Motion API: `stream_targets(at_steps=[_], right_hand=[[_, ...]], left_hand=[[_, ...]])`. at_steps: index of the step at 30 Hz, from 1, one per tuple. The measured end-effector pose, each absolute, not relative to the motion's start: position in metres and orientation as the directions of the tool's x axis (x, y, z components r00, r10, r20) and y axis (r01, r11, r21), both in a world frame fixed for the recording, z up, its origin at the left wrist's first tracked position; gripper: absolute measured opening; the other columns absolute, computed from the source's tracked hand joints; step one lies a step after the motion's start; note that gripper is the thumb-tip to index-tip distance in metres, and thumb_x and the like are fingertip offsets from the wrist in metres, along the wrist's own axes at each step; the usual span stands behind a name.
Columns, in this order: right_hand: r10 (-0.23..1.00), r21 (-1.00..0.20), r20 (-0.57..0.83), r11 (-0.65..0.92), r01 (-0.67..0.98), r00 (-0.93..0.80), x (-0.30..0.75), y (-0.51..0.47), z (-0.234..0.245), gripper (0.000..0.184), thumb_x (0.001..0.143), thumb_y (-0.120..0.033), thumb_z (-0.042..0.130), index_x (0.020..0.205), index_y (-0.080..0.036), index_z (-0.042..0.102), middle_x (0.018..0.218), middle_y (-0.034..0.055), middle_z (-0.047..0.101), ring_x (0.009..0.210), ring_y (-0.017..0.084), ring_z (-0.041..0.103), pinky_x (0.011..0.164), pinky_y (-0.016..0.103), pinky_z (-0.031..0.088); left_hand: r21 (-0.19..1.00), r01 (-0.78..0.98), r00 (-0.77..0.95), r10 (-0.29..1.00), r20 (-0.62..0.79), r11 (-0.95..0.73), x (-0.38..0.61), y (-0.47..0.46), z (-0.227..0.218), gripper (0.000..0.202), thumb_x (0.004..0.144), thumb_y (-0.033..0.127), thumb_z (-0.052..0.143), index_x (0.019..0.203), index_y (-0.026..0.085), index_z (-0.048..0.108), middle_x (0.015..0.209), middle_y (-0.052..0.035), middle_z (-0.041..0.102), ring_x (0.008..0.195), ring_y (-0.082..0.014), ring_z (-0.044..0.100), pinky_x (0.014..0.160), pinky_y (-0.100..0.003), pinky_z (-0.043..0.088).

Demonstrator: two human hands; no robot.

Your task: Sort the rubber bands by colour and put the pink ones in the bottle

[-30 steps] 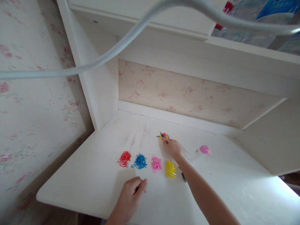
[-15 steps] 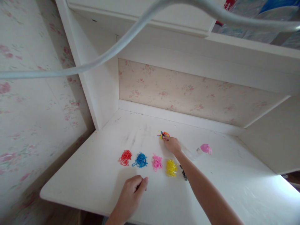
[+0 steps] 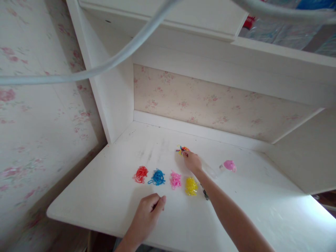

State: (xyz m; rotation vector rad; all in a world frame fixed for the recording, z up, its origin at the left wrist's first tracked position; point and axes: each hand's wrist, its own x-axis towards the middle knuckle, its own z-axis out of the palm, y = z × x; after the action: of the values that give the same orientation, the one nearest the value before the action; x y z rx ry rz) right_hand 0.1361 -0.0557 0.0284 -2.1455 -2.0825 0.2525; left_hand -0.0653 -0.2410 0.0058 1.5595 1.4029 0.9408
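On the white desk [image 3: 110, 189] lie four sorted heaps of small elastic bands: a red heap [image 3: 141, 174], a blue heap [image 3: 158, 177], a pink heap [image 3: 175, 180] and a yellow heap [image 3: 191, 186]. Behind them sits a small mixed-colour heap [image 3: 182, 150]. My right hand [image 3: 193, 162] reaches into that mixed heap with its fingertips pinched together on the bands. My left hand [image 3: 148, 211] rests on the desk near the front edge, fingers curled in, with nothing visible in it. A few dark bands [image 3: 205, 194] lie beside my right forearm.
A clear bottle with a pink cap [image 3: 229, 165] lies on its side right of my right hand. White shelf walls close in the desk at left, back and right. A grey cable [image 3: 110, 63] hangs across the top of the view.
The view has shifted slightly. My right hand stays at the mixed heap and my left hand stays curled on the desk.
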Motion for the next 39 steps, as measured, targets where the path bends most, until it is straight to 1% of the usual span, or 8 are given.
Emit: stream_targets(at_steps=[10, 17, 22, 26, 30, 35, 37, 39], right_hand=[[0.843, -0.342, -0.01, 0.502, 0.794, -0.537, 0.036, -0.122, 0.066, 0.033, 0.092, -0.035, 0.038, 0.085, -0.027, 0.069, 0.084, -0.0029, 0.069, 0.074, 0.01, 0.058, 0.061, 0.018, 0.034], [0.814, -0.271, -0.025, 0.553, 0.787, -0.581, 0.01, -0.127, 0.069, 0.031, 0.087, -0.03, 0.042, 0.07, -0.023, 0.067, 0.075, 0.0004, 0.066, 0.069, 0.014, 0.057, 0.058, 0.022, 0.032], [0.84, -0.302, 0.035, 0.525, 0.796, -0.541, 0.041, -0.14, 0.082, 0.033, 0.09, -0.026, 0.038, 0.071, -0.022, 0.065, 0.074, -0.0015, 0.064, 0.069, 0.01, 0.054, 0.06, 0.02, 0.032], [0.91, -0.596, 0.1, 0.378, 0.709, -0.401, 0.094, -0.172, 0.078, 0.04, 0.092, -0.034, 0.037, 0.069, -0.02, 0.066, 0.063, -0.0023, 0.061, 0.059, 0.01, 0.051, 0.056, 0.019, 0.034], [0.998, -0.827, 0.018, 0.049, 0.56, -0.061, 0.165, -0.216, 0.045, 0.038, 0.085, -0.047, 0.048, 0.086, -0.019, 0.072, 0.077, 0.0018, 0.069, 0.068, 0.015, 0.06, 0.058, 0.021, 0.044], [0.88, -0.84, -0.05, -0.293, 0.458, 0.471, 0.255, -0.269, -0.004, 0.044, 0.07, -0.058, 0.059, 0.089, -0.021, 0.074, 0.097, 0.0048, 0.072, 0.094, 0.024, 0.065, 0.076, 0.025, 0.052], [0.807, -0.796, -0.055, -0.391, 0.463, 0.587, 0.273, -0.283, -0.016, 0.046, 0.068, -0.061, 0.059, 0.09, -0.024, 0.074, 0.099, 0.004, 0.072, 0.097, 0.025, 0.065, 0.073, 0.025, 0.053], [0.781, -0.754, -0.047, -0.436, 0.49, 0.623, 0.278, -0.289, -0.024, 0.046, 0.069, -0.064, 0.057, 0.091, -0.026, 0.074, 0.099, 0.0031, 0.072, 0.094, 0.025, 0.066, 0.07, 0.026, 0.054]], left_hand=[[0.919, 0.395, 0.09, 0.996, -0.011, -0.026, -0.064, -0.24, 0.008, 0.044, 0.09, 0.045, 0.039, 0.058, 0.018, 0.049, 0.054, 0.0038, 0.045, 0.054, -0.0109, 0.043, 0.054, -0.023, 0.028], [0.908, 0.418, 0.085, 0.996, -0.002, -0.034, -0.064, -0.239, 0.005, 0.044, 0.09, 0.046, 0.039, 0.058, 0.018, 0.049, 0.053, 0.0042, 0.043, 0.053, -0.0113, 0.043, 0.054, -0.022, 0.029], [0.905, 0.422, 0.087, 0.996, 0.008, -0.044, -0.064, -0.24, 0.006, 0.045, 0.091, 0.046, 0.039, 0.058, 0.018, 0.05, 0.053, 0.0038, 0.044, 0.054, -0.0113, 0.043, 0.054, -0.023, 0.029], [0.901, 0.432, 0.1, 0.995, 0.004, -0.047, -0.063, -0.24, 0.006, 0.044, 0.091, 0.045, 0.039, 0.058, 0.018, 0.05, 0.053, 0.0037, 0.044, 0.054, -0.0113, 0.043, 0.054, -0.022, 0.029], [0.894, 0.445, 0.128, 0.992, -0.003, -0.055, -0.061, -0.241, 0.005, 0.043, 0.09, 0.045, 0.04, 0.058, 0.018, 0.048, 0.055, 0.0037, 0.043, 0.054, -0.0111, 0.043, 0.055, -0.023, 0.029], [0.904, 0.425, 0.144, 0.983, -0.113, 0.042, -0.053, -0.235, 0.009, 0.044, 0.088, 0.05, 0.04, 0.059, 0.018, 0.048, 0.049, 0.007, 0.03, 0.048, -0.0099, 0.034, 0.049, -0.023, 0.025], [0.898, 0.432, 0.146, 0.976, -0.162, 0.084, -0.045, -0.226, 0.018, 0.044, 0.088, 0.052, 0.039, 0.061, 0.019, 0.05, 0.048, 0.0077, 0.027, 0.046, -0.01, 0.033, 0.047, -0.023, 0.024], [0.876, 0.482, 0.181, 0.978, -0.105, 0.005, -0.033, -0.21, 0.032, 0.044, 0.088, 0.051, 0.038, 0.063, 0.018, 0.053, 0.048, 0.0067, 0.034, 0.048, -0.0105, 0.038, 0.048, -0.022, 0.026]])
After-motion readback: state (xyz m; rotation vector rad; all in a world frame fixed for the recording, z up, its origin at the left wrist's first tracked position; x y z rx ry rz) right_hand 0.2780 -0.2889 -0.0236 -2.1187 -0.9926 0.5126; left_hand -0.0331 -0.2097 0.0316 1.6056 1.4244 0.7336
